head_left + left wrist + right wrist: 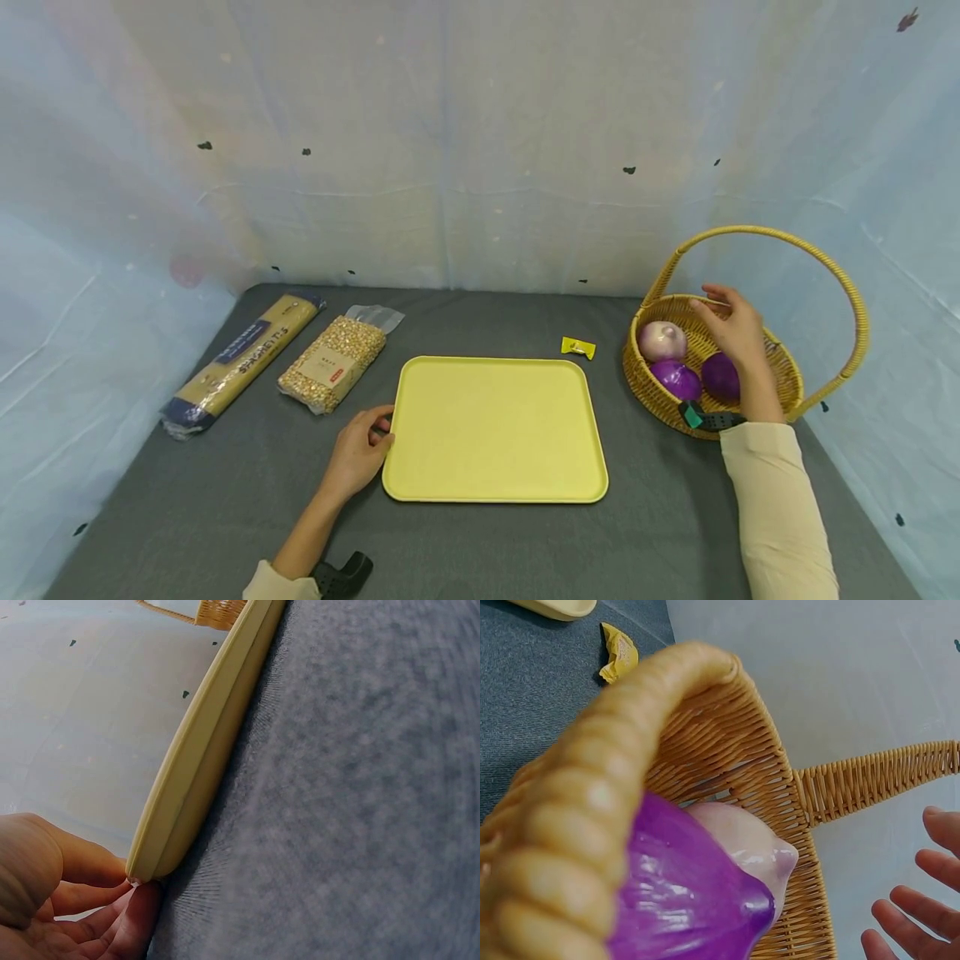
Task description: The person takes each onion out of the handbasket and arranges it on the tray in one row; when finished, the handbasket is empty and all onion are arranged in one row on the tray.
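A yellow rectangular tray (495, 429) lies flat on the grey cloth. My left hand (358, 450) is at its left edge, and in the left wrist view its fingertips (146, 900) pinch the rim. On the right, a wicker basket (637, 377) with a tall arched handle holds a pale, pinkish onion (662, 342) and two glossy purple onions, one nearer the front (677, 380), the other partly behind my wrist strap. My right hand (735, 327) hovers over the basket under the handle, fingers loosely spread and holding nothing. In the right wrist view, a purple onion (682, 892) overlaps the pale one.
A small yellow wrapped candy (578, 347) lies behind the tray's right corner. To the left are a clear bag of corn kernels (337, 358) and a long spaghetti pack (243, 358). Pale sheeting (450, 167) hangs behind the table and along its sides.
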`<state>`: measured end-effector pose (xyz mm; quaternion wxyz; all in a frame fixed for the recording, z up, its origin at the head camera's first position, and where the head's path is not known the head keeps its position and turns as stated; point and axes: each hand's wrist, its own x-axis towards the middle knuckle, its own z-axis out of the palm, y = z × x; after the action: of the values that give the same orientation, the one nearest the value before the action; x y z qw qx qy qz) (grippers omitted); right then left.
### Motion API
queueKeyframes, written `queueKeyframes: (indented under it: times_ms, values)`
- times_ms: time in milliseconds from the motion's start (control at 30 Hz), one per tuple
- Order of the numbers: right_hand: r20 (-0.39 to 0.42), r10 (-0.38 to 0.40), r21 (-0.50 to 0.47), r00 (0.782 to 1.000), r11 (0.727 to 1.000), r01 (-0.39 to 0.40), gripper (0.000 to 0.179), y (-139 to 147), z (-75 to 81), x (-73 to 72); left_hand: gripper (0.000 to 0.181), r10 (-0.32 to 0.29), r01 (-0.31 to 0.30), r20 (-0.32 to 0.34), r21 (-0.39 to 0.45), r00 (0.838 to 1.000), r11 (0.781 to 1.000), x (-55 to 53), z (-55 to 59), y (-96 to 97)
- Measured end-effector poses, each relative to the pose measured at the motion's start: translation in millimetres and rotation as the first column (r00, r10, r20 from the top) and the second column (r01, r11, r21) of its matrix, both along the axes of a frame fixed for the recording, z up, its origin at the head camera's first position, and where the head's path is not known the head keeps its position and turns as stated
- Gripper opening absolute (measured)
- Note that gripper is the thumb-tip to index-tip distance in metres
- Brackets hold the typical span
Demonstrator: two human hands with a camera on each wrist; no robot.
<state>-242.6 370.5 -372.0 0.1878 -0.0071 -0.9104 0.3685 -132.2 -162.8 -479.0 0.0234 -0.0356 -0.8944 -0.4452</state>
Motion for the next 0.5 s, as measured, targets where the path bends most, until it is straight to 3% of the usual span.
queueKeyframes:
  times_ms: [500]
  values:
    - [0.087, 0.015, -0.032, 0.996, 0.999, -0.012, 0.058, 7.1, -4.5, -2.2, 0.041, 0.0, 0.0, 0.002, 0.005, 1.0, 1.0, 0.4, -0.7, 0.1]
